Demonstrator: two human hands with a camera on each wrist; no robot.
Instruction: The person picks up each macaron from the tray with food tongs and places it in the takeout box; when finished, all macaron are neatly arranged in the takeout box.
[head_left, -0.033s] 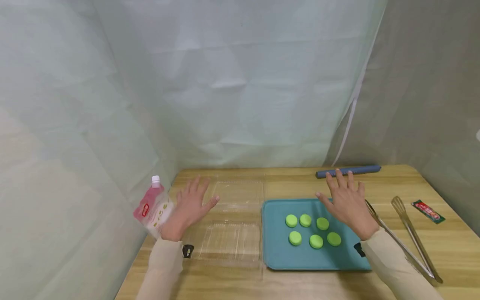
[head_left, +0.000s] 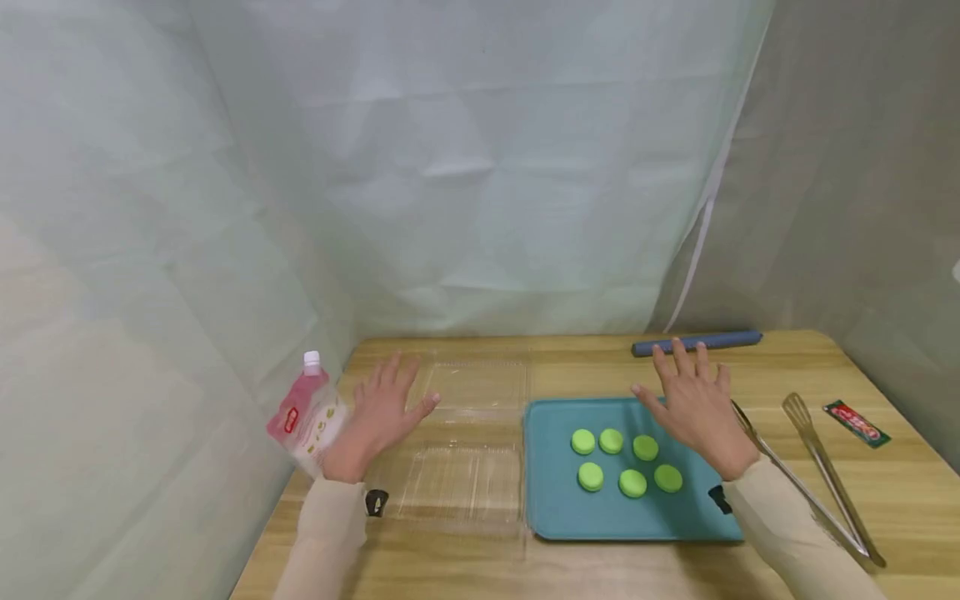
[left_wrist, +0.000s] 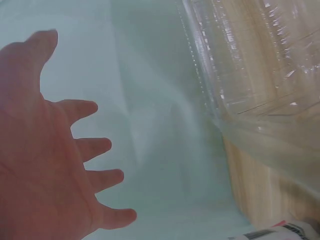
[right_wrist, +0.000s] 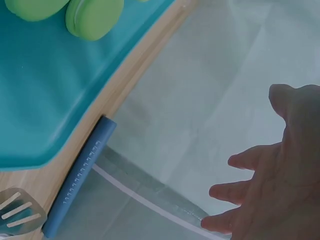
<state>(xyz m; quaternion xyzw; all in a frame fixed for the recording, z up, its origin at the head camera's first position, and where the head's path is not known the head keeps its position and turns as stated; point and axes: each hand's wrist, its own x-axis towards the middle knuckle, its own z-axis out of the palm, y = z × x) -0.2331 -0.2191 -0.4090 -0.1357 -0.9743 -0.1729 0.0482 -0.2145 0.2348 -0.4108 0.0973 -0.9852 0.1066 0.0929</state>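
Note:
Held above the table with fingers spread, my left hand holds nothing. It hovers between a pink-and-white spouted pouch and a clear plastic clamshell box that lies opened out. My right hand, also spread and holding nothing, is over the right side of a teal tray. Several green macarons sit on that tray in two rows. Both wrist views show splayed fingers with nothing against the palms. Metal tongs lie right of the tray, partly hidden by my right forearm.
A long blue box lies at the table's back edge. A small red and green packet is at the far right. Pale cloth curtains hang behind the wooden table and along its sides.

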